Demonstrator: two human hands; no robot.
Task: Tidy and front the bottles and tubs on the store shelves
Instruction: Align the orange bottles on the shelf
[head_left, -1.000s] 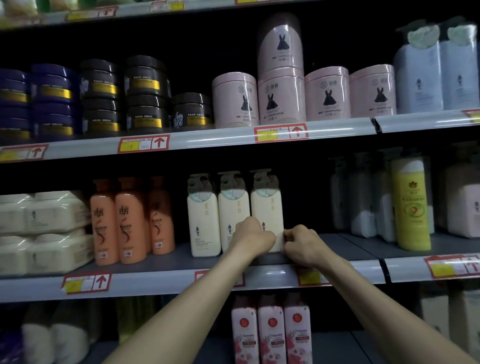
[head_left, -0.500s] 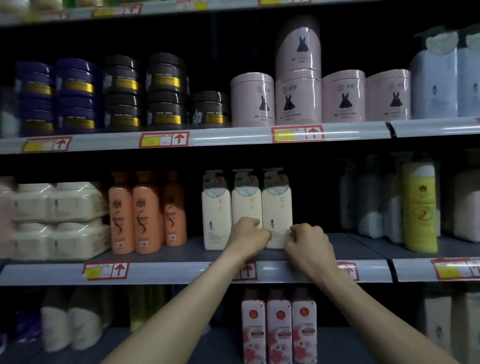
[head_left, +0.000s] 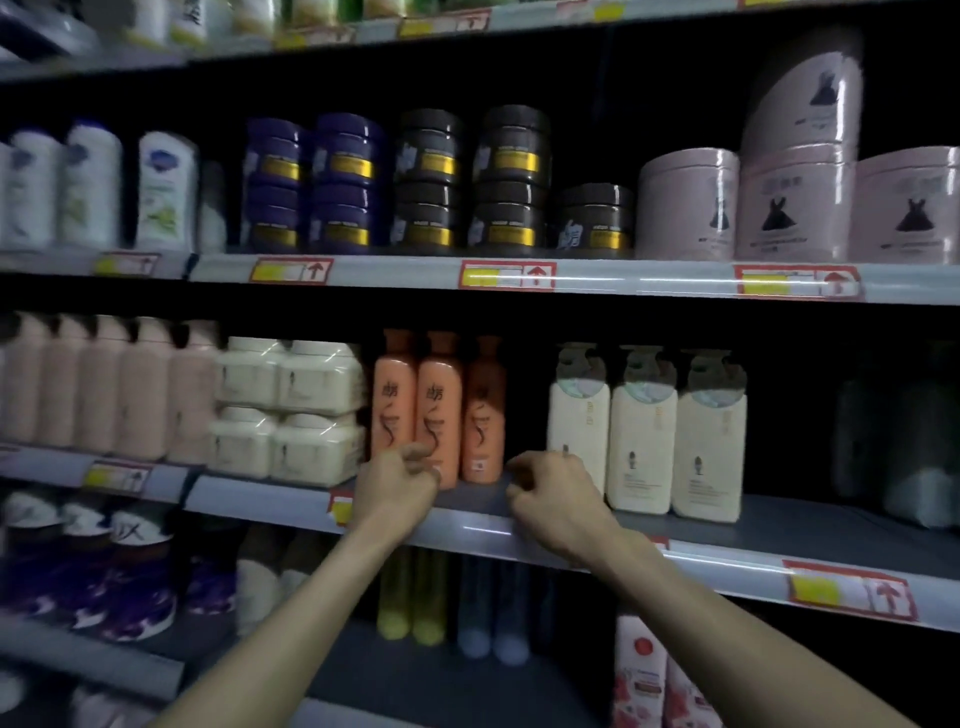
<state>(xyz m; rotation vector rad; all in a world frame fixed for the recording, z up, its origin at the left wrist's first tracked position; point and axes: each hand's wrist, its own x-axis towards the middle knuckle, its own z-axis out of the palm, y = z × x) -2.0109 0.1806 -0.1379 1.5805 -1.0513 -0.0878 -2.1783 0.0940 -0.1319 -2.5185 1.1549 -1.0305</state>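
Three orange bottles stand in a row on the middle shelf. To their right are three cream pump bottles. My left hand is in front of the bases of the orange bottles with its fingers curled. Blur hides whether it touches them. My right hand hovers over the shelf edge in the gap between the orange and the cream bottles, with curled fingers that hold nothing.
Stacked cream tubs and peach bottles fill the shelf to the left. Above stand purple jars, dark jars and pink tubs. The lower shelf holds more bottles.
Both hands have left the rightmost cream bottle and moved left toward the orange bottles. The view has swung left, so more of the left shelves shows.
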